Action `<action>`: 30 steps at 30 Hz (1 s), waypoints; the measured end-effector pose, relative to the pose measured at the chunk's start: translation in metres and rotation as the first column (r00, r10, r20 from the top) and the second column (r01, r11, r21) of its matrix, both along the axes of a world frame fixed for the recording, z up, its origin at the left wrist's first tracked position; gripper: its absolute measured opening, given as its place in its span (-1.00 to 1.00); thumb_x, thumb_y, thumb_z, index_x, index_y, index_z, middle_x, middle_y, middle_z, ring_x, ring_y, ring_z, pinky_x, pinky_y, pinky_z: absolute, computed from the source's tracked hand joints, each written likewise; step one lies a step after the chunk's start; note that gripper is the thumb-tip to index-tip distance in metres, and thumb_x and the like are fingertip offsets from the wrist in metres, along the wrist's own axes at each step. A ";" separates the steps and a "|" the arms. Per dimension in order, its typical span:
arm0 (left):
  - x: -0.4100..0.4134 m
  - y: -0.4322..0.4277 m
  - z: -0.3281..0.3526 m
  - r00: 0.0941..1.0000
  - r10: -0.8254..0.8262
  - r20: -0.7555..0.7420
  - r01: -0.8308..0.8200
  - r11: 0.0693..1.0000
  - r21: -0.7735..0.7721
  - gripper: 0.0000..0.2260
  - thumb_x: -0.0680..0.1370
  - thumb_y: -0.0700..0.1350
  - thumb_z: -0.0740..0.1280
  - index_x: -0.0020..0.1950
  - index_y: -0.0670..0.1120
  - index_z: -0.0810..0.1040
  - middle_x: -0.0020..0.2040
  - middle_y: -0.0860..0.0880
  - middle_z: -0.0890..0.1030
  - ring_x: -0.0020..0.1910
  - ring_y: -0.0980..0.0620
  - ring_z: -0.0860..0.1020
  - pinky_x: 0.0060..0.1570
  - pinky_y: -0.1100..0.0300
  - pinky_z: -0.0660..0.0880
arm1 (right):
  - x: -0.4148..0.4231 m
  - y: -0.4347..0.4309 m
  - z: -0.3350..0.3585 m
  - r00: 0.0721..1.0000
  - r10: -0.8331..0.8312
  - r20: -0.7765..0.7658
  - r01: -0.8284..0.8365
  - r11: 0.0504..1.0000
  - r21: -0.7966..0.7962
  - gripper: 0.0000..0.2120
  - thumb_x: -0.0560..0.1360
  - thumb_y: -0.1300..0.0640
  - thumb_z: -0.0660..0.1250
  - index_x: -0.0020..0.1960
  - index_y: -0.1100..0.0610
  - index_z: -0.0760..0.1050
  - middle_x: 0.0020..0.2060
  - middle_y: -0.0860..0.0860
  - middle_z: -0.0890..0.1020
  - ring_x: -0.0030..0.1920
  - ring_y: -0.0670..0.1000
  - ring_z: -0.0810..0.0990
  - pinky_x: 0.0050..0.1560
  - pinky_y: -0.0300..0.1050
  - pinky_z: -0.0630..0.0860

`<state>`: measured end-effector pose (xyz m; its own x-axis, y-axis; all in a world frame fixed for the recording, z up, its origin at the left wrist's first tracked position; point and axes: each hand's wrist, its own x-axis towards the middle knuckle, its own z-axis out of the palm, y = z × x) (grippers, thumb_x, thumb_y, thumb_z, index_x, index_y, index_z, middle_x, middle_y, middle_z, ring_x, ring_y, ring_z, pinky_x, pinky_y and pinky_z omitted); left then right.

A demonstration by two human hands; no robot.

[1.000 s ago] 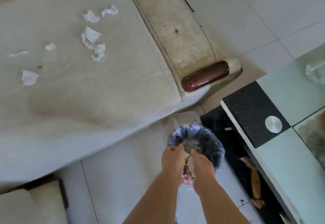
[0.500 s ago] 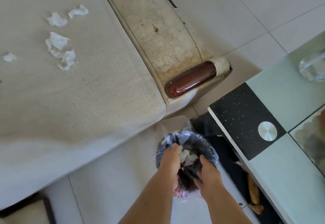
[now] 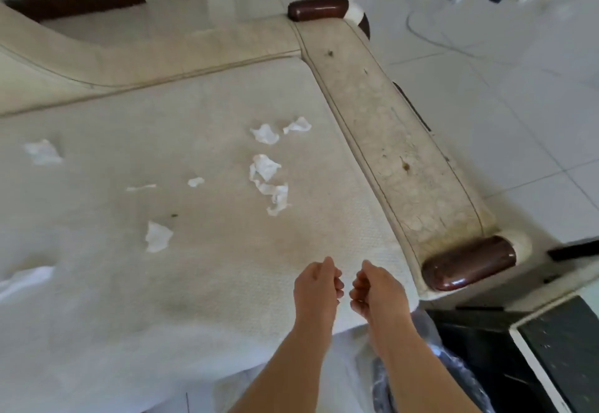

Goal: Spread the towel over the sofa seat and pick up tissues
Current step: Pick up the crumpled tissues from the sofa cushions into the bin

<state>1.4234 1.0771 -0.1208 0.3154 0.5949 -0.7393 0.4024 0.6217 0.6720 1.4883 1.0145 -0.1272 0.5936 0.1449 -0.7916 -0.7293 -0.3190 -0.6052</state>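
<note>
A cream towel [image 3: 201, 266] lies spread flat over the sofa seat. Several torn white tissues lie on it: a long crumpled one [image 3: 269, 182], a pair further back [image 3: 265, 133], a scrap [image 3: 158, 236] toward the left, and one [image 3: 42, 152] at the far left. My left hand [image 3: 317, 286] and my right hand [image 3: 376, 289] hover side by side over the towel's near right corner. Their fingers are loosely curled and hold nothing.
The worn sofa armrest [image 3: 398, 153] with dark wooden end caps [image 3: 468, 263] runs along the right. A bin lined with a clear plastic bag [image 3: 434, 367] stands on the floor below my right forearm. A black-topped table [image 3: 564, 347] is at the lower right.
Both hands have come up out of the bin and now hang empty over the towel. The view has swung up from the bin to the sofa seat.
</note>
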 end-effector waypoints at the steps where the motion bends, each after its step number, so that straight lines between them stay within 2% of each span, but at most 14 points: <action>1: -0.007 0.029 0.003 1.000 -0.013 -0.002 0.013 0.999 0.053 -0.75 0.58 -0.09 0.22 -0.26 -0.14 0.52 -0.38 -0.04 0.55 -0.38 0.05 0.48 -0.30 0.20 0.43 | -0.004 0.030 0.004 0.998 0.051 0.024 -0.051 0.999 0.012 -0.78 0.53 0.14 0.24 -0.26 0.19 0.45 -0.40 0.08 0.51 -0.40 0.01 0.47 -0.32 -0.13 0.47; 5: -0.033 0.119 0.004 0.989 -0.095 -0.113 0.124 0.949 0.291 -0.79 0.56 -0.04 0.25 -0.21 -0.10 0.56 -0.33 0.00 0.59 -0.27 -0.03 0.56 -0.06 -0.04 0.55 | -0.015 0.119 0.009 0.967 0.205 0.151 -0.207 0.978 -0.003 -0.90 0.53 0.16 0.26 -0.11 0.15 0.51 -0.24 0.04 0.60 -0.29 0.00 0.58 -0.27 -0.13 0.53; 7: -0.047 0.155 0.000 0.974 -0.127 -0.189 0.187 0.918 0.350 -0.81 0.55 -0.02 0.25 -0.15 -0.09 0.58 -0.27 0.00 0.62 -0.19 -0.04 0.60 0.00 -0.06 0.54 | -0.016 0.152 0.002 0.902 0.337 0.271 -0.309 0.940 -0.143 -0.89 0.52 0.12 0.28 0.03 0.08 0.49 -0.15 -0.02 0.61 -0.19 -0.01 0.62 -0.14 -0.04 0.60; 9: -0.055 0.187 -0.003 0.966 -0.128 -0.225 0.208 0.902 0.379 -0.82 0.55 -0.02 0.25 -0.09 -0.08 0.58 -0.23 -0.01 0.63 -0.15 -0.04 0.60 0.02 -0.04 0.54 | -0.013 0.179 -0.007 0.783 0.494 0.377 -0.381 0.861 -0.336 -0.71 0.49 0.06 0.31 0.20 0.03 0.43 0.01 -0.03 0.58 -0.06 0.02 0.61 -0.01 0.05 0.59; 13: -0.057 0.215 -0.008 0.955 -0.160 -0.250 0.246 0.898 0.365 -0.84 0.55 -0.02 0.24 -0.07 -0.06 0.56 -0.21 0.02 0.62 -0.18 -0.03 0.60 -0.05 0.01 0.55 | -0.003 0.204 -0.015 0.575 0.751 0.325 -0.521 0.642 -0.562 -0.33 0.47 -0.04 0.34 0.48 -0.03 0.10 0.29 0.03 0.33 0.13 0.13 0.54 -0.02 -0.04 0.48; 14: -0.055 0.218 -0.010 0.951 -0.171 -0.259 0.259 0.895 0.362 -0.85 0.55 -0.01 0.25 -0.08 -0.04 0.56 -0.22 0.03 0.62 -0.19 -0.02 0.60 -0.08 0.03 0.55 | -0.001 0.207 -0.017 0.496 0.826 0.269 -0.575 0.544 -0.611 -0.33 0.47 -0.05 0.34 0.47 -0.04 0.09 0.27 0.03 0.33 0.11 0.11 0.54 -0.06 -0.07 0.45; 16: -0.050 0.223 -0.014 0.939 -0.192 -0.285 0.292 0.883 0.367 -0.87 0.54 -0.01 0.25 -0.10 -0.01 0.54 -0.25 0.07 0.61 -0.21 0.02 0.59 -0.12 0.09 0.52 | 0.004 0.211 -0.021 0.291 0.945 0.151 -0.650 0.311 -0.693 -0.52 0.48 0.00 0.30 0.36 -0.05 0.28 0.13 0.00 0.44 0.03 0.05 0.55 -0.11 -0.13 0.42; 17: -0.045 0.226 -0.014 0.930 -0.208 -0.304 0.317 0.870 0.377 -0.89 0.55 -0.01 0.25 -0.11 0.01 0.53 -0.25 0.11 0.59 -0.22 0.07 0.57 -0.16 0.15 0.49 | 0.008 0.212 -0.022 0.249 0.959 0.135 -0.667 0.270 -0.694 -0.66 0.49 0.04 0.27 0.25 -0.04 0.40 0.02 -0.02 0.51 -0.05 0.02 0.56 -0.15 -0.15 0.41; 18: -0.041 0.229 -0.015 0.923 -0.219 -0.317 0.337 0.856 0.393 -0.90 0.55 -0.02 0.24 -0.11 0.03 0.51 -0.26 0.14 0.57 -0.23 0.12 0.55 -0.21 0.22 0.44 | 0.013 0.212 -0.024 0.276 0.948 0.160 -0.679 0.310 -0.665 -0.78 0.48 0.09 0.24 0.11 -0.02 0.48 -0.12 -0.04 0.56 -0.14 0.00 0.55 -0.20 -0.16 0.41; 20: -0.029 0.234 -0.014 0.922 -0.219 -0.318 0.344 0.841 0.418 -0.92 0.56 -0.03 0.25 -0.10 0.04 0.51 -0.25 0.15 0.57 -0.24 0.16 0.53 -0.27 0.31 0.38 | 0.028 0.214 -0.020 0.554 0.775 0.305 -0.614 0.628 -0.479 -0.94 0.42 0.17 0.24 -0.17 0.07 0.49 -0.32 -0.01 0.54 -0.28 0.02 0.52 -0.29 -0.14 0.43; 22: -0.013 0.239 -0.014 0.913 -0.224 -0.340 0.366 0.818 0.444 -0.94 0.56 -0.04 0.25 -0.06 0.03 0.51 -0.15 0.12 0.58 -0.17 0.11 0.54 -0.21 0.29 0.39 | 0.051 0.220 -0.014 0.807 0.450 0.382 -0.369 0.890 -0.269 -0.90 0.40 0.23 0.20 -0.28 0.16 0.44 -0.38 0.05 0.53 -0.30 0.08 0.51 -0.26 -0.06 0.46; 23: -0.002 0.242 -0.016 0.898 -0.233 -0.372 0.397 0.792 0.463 -0.92 0.55 -0.03 0.26 0.01 0.03 0.51 -0.05 0.08 0.58 -0.10 0.09 0.55 -0.14 0.26 0.41 | 0.064 0.225 -0.011 0.842 0.367 0.395 -0.297 0.927 -0.228 -0.90 0.40 0.23 0.19 -0.27 0.18 0.45 -0.38 0.07 0.53 -0.29 0.09 0.51 -0.24 -0.02 0.47; 27: 0.038 0.243 -0.028 0.810 -0.340 -0.479 0.576 0.617 0.536 -0.56 0.55 0.01 0.28 0.41 0.06 0.26 0.34 0.06 0.33 0.19 0.02 0.51 0.10 0.12 0.45 | 0.106 0.252 -0.011 0.755 0.478 0.449 -0.396 0.878 -0.268 -0.88 0.46 0.17 0.23 -0.03 0.14 0.48 -0.29 0.02 0.56 -0.25 0.08 0.54 -0.25 -0.07 0.47; 30: 0.053 0.240 -0.041 0.607 -0.466 -0.644 0.795 0.373 0.479 -0.56 0.57 -0.02 0.25 0.42 0.06 0.21 0.34 0.01 0.31 0.24 0.00 0.45 0.10 0.11 0.46 | 0.130 0.273 -0.018 0.660 0.584 0.473 -0.448 0.811 -0.376 -0.64 0.48 0.08 0.28 0.25 0.06 0.35 -0.13 0.03 0.58 -0.16 0.11 0.56 -0.26 -0.11 0.45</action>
